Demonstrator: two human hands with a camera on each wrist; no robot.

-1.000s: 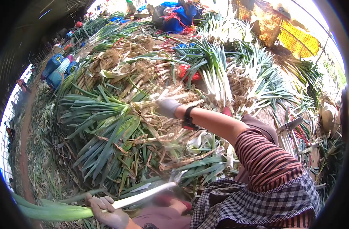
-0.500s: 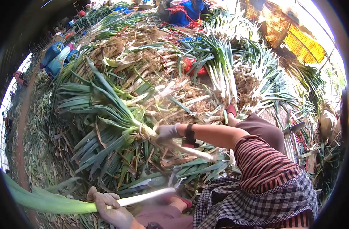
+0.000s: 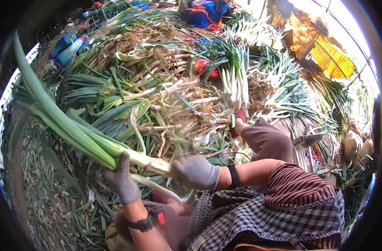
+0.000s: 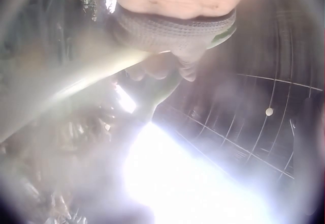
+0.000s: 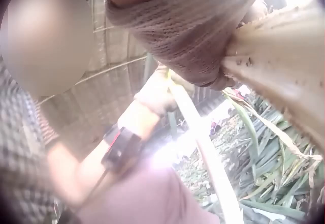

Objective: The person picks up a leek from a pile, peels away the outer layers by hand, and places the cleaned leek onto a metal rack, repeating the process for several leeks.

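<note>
In the head view the right hand [image 3: 196,172], in a grey glove, grips the pale lower stalk of a leek [image 3: 134,157] whose long green leaves reach to the upper left. Close beside it, the gloved left hand [image 3: 125,180] holds a peeled leek with a clean white stem [image 3: 157,187], thumb up against the green leaves. The right wrist view shows the right hand [image 5: 188,33] round the thick, dirt-specked stalk [image 5: 284,56], with the white stem [image 5: 205,147] running down from the left hand [image 5: 157,92]. In the left wrist view, the left hand [image 4: 167,41] holds the white stem [image 4: 86,74].
A heap of unpeeled leeks [image 3: 186,98] with dry roots lies ahead. Cleaned leeks [image 3: 237,79] stand in a bundle behind it, more to the right. Blue bundles [image 3: 67,50] are at the far left, a yellow mesh [image 3: 333,58] at the upper right. Leaf scraps [image 3: 48,201] cover the left ground.
The right hand has drawn a leek from the heap toward the body, beside the left hand. The left hand has risen and turned with its leek, whose white stem now slopes downward to the right.
</note>
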